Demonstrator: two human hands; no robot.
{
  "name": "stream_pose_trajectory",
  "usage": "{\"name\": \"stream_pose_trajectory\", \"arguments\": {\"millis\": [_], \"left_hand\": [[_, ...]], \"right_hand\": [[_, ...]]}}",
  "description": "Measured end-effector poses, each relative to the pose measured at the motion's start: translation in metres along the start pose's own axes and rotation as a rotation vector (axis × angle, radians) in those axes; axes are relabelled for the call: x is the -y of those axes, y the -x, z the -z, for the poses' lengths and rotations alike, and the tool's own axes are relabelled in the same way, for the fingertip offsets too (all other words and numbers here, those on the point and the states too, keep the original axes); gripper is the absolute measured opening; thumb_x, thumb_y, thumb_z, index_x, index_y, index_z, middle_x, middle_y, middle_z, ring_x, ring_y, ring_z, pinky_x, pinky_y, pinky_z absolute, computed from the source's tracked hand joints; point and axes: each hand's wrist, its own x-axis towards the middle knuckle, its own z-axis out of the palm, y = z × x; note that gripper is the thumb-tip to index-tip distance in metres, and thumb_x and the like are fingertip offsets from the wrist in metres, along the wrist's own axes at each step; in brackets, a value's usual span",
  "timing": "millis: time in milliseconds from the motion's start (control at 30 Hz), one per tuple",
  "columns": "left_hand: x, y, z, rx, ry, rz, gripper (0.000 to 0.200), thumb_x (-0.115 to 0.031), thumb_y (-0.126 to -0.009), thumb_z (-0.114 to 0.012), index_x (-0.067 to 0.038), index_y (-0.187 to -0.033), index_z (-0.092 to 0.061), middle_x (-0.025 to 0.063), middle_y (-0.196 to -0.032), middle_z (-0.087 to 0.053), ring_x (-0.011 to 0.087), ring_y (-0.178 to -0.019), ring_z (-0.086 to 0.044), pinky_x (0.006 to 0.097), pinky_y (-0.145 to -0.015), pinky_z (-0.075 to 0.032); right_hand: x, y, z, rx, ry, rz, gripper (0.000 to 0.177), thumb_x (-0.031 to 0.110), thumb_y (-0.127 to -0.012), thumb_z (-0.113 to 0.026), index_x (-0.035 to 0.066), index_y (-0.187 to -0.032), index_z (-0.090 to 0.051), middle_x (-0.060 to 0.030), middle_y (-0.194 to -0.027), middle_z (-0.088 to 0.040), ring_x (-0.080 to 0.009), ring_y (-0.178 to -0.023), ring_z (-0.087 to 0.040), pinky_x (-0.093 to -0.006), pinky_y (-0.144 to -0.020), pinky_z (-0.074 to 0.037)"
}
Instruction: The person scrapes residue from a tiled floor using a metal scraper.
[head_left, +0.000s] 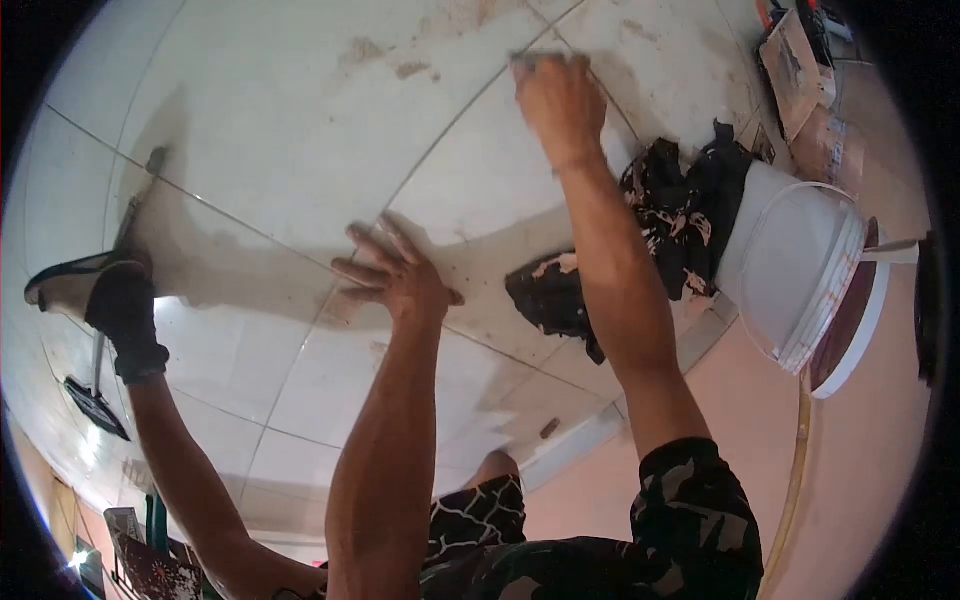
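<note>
My left hand [400,280] lies on the pale floor tiles [480,190] with its fingers spread, across a grout line, and holds nothing. Farther up, my right hand [560,105] is closed and rests at a crossing of the grout lines. Something small and dark shows at its fingertips, too small to make out. Brown smears mark the tiles around it. Beneath and beside my right forearm lies a crumpled dark camouflage cloth [670,215].
A white bucket [790,260] with reddish residue at its rim stands at the right. Behind it is a pink wall [740,370]. My shod foot [125,310] is at the left, near a long-handled tool [130,215]. Boxes [795,75] sit at the upper right.
</note>
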Motion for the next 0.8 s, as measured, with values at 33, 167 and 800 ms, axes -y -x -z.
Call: {"name": "stream_pose_trajectory", "arguments": {"millis": [33,167,800], "left_hand": [[0.002,-0.001,-0.003,-0.006,0.029,-0.015,0.149,-0.041,-0.040,-0.089,-0.007,-0.138,0.019,0.0332,-0.137,0.024,0.0667,-0.117,0.014,0.0794,-0.084,-0.012],[0.003,0.005,-0.006,0.059,-0.044,0.031,0.146,-0.041,-0.042,-0.088,-0.008,-0.139,0.017,0.0319,-0.139,0.019,0.0638,-0.120,0.013,0.0796,-0.086,-0.008],[-0.006,0.000,-0.005,0.009,-0.103,0.059,0.152,-0.044,-0.041,-0.088,-0.003,-0.135,0.024,0.0362,-0.135,0.025,0.0666,-0.117,0.014,0.0755,-0.088,-0.018]], "right_hand": [[0.001,0.025,0.000,-0.024,0.005,0.006,0.040,0.038,-0.084,-0.053,0.000,-0.090,-0.062,-0.0272,-0.096,-0.055,-0.0415,-0.076,-0.062,-0.0451,-0.065,-0.052],[-0.002,0.002,0.002,0.030,0.045,0.057,0.038,0.035,-0.083,-0.056,-0.002,-0.082,-0.065,-0.0256,-0.092,-0.056,-0.0394,-0.074,-0.062,-0.0436,-0.062,-0.053],[-0.088,0.056,-0.003,-0.071,-0.058,-0.544,0.042,0.038,-0.088,-0.049,0.000,-0.099,-0.059,-0.0223,-0.112,-0.050,-0.0409,-0.089,-0.059,-0.0467,-0.080,-0.049]]}}
